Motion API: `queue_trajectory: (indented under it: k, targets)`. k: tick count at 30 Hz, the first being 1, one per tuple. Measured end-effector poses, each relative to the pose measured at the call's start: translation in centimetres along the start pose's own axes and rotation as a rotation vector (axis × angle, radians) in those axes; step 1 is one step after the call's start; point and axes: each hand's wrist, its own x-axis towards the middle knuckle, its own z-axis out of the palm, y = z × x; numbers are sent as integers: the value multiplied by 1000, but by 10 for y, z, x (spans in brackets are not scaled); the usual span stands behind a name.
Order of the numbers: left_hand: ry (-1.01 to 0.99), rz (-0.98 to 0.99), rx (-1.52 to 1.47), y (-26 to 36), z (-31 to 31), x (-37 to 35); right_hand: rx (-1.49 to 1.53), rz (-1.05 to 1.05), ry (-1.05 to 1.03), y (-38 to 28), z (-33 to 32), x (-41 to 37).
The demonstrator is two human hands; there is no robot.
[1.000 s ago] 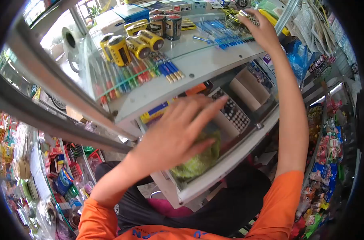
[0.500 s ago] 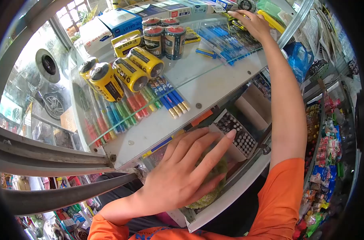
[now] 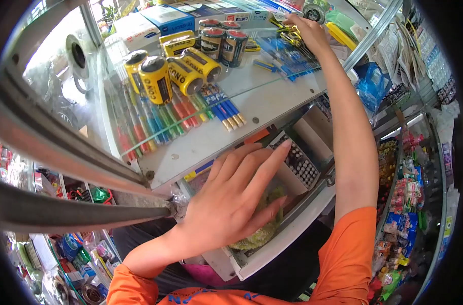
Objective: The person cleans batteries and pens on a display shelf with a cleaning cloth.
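My left hand [image 3: 236, 193] is open, palm down, its fingers spread above a pulled-out white drawer [image 3: 292, 229]. Beneath it lies a rough yellow-green object [image 3: 259, 236], partly hidden by the hand. Beyond my fingertips, a small box [image 3: 303, 170] holds many slim cylindrical pieces with pale ends. My right hand [image 3: 312, 35] reaches to the far right of the glass-topped shelf, fingers stretched out over yellow-and-black slim items [image 3: 291, 36]. Blue pens [image 3: 287, 63] lie just in front of it.
Yellow batteries [image 3: 157, 81] and dark red-topped batteries [image 3: 235, 48] stand or lie on the glass. Colored pens [image 3: 162, 124] and blue pencils [image 3: 226, 112] lie below. A blue box [image 3: 170, 20] is behind. A metal bar [image 3: 89, 213] crosses at left; packaged goods [image 3: 404, 218] fill the right.
The view has shifted slightly, so the batteries sit further right. My right hand has moved a little left over the yellow-and-black items. My left hand stays spread over the drawer.
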Motion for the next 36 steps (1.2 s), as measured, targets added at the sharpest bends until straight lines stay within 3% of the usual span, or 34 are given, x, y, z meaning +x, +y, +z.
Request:
queue_trajectory:
  k: [2, 4, 6, 8, 9, 12, 16, 17, 18, 20, 21, 23, 26, 27, 28, 32, 34, 36]
  targets:
    - [1, -11, 10, 1, 0, -1, 67, -40, 116, -11, 7, -3]
    - [20, -15, 3, -2, 3, -2, 151, -68, 32, -8, 2, 3]
    - [50, 3, -8, -3, 4, -5, 367, 199, 249, -12, -2, 2]
    - [54, -2, 5, -4, 7, -9, 361, 88, 278, 20, -13, 15]
    - [58, 18, -8, -6, 8, -9, 286, 166, 151, 6, -24, 7]
    - [81, 51, 0, -9, 7, -7, 241, 262, 146, 0, -4, -8]
    - [79, 63, -28, -9, 7, -7, 149, 204, 40, -23, 5, -14]
    - [73, 57, -21, -9, 6, -7, 5, 231, 52, -30, 8, -14]
    - [68, 54, -15, -8, 6, -6, 129, 156, -34, -25, 10, -8]
    - [64, 59, -17, -7, 6, -5, -66, -184, -9, -28, 21, -10]
    - [64, 52, -8, -7, 5, -6, -69, -181, -8, -38, 23, -14]
    - [76, 63, -10, -8, 5, -8, -64, 120, 48, -68, 26, -28]
    - [99, 69, -13, -9, 6, -9, 140, 233, 6, -106, 30, -51]
    - [96, 66, -17, -9, 6, -10, 166, 82, 13, -115, 31, -58]
    - [105, 67, -18, -8, 7, -11, 161, 75, 11, -123, 30, -64]
    - [133, 53, -6, -7, 7, -14, 407, 218, -73, -128, 32, -69]
    - [138, 44, -13, -8, 7, -15, 594, 294, 122, -146, 28, -78]
    - [168, 49, -26, -8, 8, -15, 523, 227, 167, -151, 14, -95]
